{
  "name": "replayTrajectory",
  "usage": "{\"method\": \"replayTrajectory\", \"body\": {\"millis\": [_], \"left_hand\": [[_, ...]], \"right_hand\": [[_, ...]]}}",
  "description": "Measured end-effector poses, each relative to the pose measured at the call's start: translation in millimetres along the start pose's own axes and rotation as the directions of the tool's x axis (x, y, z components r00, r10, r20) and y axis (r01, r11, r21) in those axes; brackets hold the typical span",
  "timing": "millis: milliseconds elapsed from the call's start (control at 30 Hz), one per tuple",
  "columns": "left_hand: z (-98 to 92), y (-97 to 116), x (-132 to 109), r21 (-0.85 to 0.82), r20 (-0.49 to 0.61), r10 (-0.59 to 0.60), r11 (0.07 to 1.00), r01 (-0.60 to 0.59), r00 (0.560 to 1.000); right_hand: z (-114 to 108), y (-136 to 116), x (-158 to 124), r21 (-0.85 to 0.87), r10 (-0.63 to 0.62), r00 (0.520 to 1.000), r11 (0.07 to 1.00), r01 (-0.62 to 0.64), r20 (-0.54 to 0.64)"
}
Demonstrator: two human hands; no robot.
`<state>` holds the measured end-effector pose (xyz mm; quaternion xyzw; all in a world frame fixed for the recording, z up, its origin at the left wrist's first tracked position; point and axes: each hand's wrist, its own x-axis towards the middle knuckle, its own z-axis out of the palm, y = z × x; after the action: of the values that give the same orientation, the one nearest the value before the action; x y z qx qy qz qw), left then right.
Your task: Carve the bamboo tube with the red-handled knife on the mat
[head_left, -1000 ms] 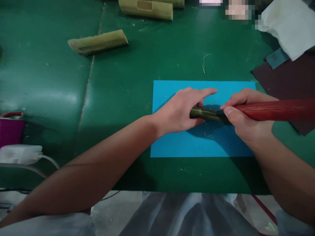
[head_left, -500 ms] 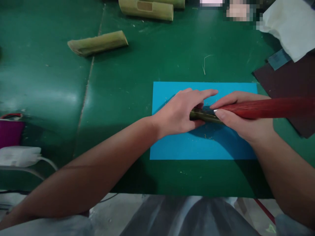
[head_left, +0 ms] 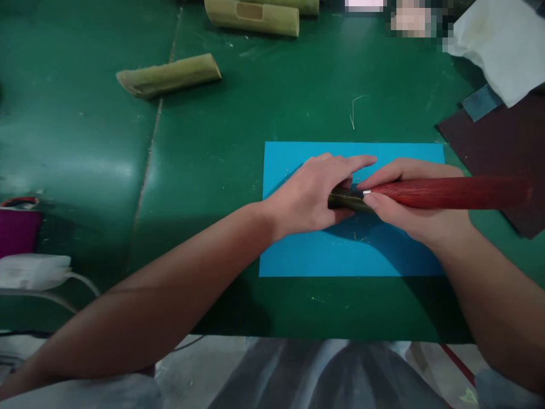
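My left hand (head_left: 313, 193) is closed around a short dark green bamboo piece (head_left: 349, 200), its index finger stretched out above it. The bamboo is held over a blue sheet (head_left: 293, 258) that lies on the table, with small shavings scattered on it. In my right hand (head_left: 430, 218) is a carving knife (head_left: 451, 193) with a thick red wooden handle. A bit of its metal shows at my right fingertips, against the bamboo; the rest of the blade is hidden. My two hands are close together, and the fingers hide the bamboo's right end.
A cut bamboo piece (head_left: 170, 76) lies at the far left, and a bamboo tube with a rectangular notch (head_left: 272, 21) at the back. Dark brown sheets (head_left: 506, 153) and white cloth-like material (head_left: 502, 51) are at right. A white plug (head_left: 36, 271) with cable sits at left on the green table (head_left: 213, 165).
My right hand and the knife have slid slightly left along the bamboo, and the handle's far end has come into view. My left hand stays in place.
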<state>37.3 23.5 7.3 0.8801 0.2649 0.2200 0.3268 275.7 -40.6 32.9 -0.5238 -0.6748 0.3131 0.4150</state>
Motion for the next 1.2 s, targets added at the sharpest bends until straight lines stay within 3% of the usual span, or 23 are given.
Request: {"method": "replayTrajectory", "body": {"millis": [67, 233, 467, 833, 1200], "left_hand": [[-0.3, 0.3, 0.7, -0.009, 0.005, -0.007, 1.0, 0.007, 1.0], [-1.3, 0.6, 1.8, -0.011, 0.032, -0.022, 1.0, 0.022, 0.999], [-1.1, 1.5, 0.1, -0.007, 0.01, -0.008, 1.0, 0.008, 1.0], [-0.1, -0.3, 0.4, -0.029, 0.017, -0.005, 1.0, 0.005, 1.0], [3.5, -3.0, -0.2, -0.024, -0.021, 0.041, 0.999, -0.041, 0.999]], "right_hand": [[0.5, 1.2, 0.2, 0.006, -0.021, 1.0, 1.0, 0.021, 0.0], [1.2, -2.9, 1.2, 0.122, 0.112, 0.993, 0.986, -0.115, 0.029], [1.1, -0.5, 1.8, 0.155, 0.163, 0.983, 0.972, -0.174, 0.083], [0.7, -2.6, 2.5, 0.191, 0.126, 0.99, 0.972, -0.134, 0.057], [3.3, 5.0, -0.7, 0.061, 0.073, 0.996, 0.995, -0.076, 0.049]]}}
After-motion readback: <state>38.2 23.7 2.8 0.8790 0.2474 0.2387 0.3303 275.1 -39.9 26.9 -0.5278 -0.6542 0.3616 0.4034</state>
